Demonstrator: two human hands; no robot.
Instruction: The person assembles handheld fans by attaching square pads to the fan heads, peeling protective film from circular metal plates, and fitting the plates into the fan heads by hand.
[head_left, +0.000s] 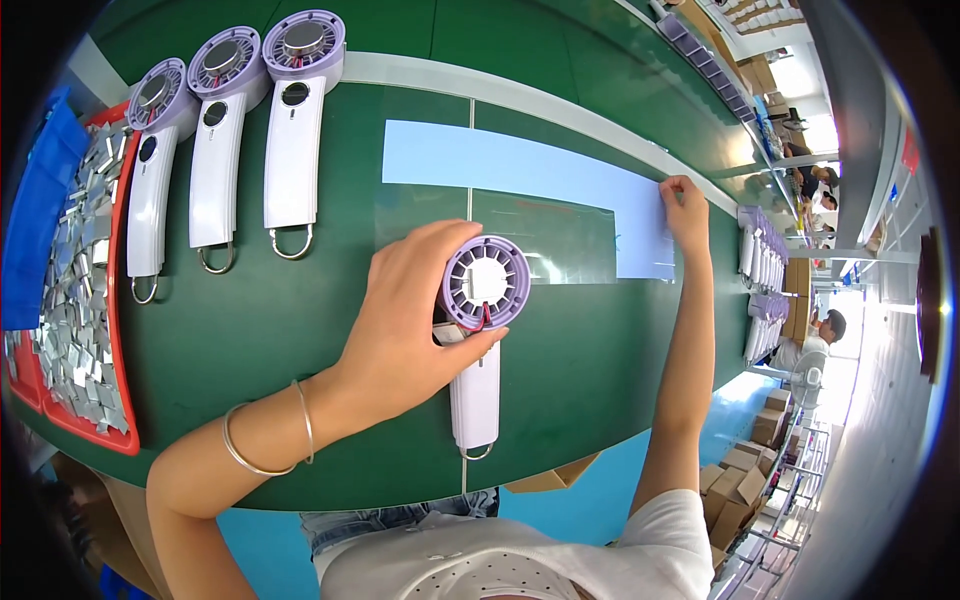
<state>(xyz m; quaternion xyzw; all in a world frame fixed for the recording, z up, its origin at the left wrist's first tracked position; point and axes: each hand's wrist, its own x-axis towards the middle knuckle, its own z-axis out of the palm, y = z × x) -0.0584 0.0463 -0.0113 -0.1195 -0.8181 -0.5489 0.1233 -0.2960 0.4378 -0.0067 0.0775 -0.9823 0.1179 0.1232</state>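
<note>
My left hand (415, 300) is wrapped round the purple round head of a handheld fan (511, 285), held over the green bench. A white square piece lies at the head's centre, with red and black wires beside it. The fan's white handle points toward me and ends in a metal loop. My right hand (685, 212) is closed in a pinch at the far right corner of a pale blue sheet (500, 157). What its fingertips hold, if anything, is too small to make out. A clear film (560, 245) lies beside the blue sheet, partly behind the fan.
Three similar fans (293, 150) lie in a row at the far left. Beside them stands a red tray (125, 380) of small silvery pieces, next to a blue bin (40, 210). More fans (765, 250) are stacked at the right. Cardboard boxes (735, 490) and other people are beyond.
</note>
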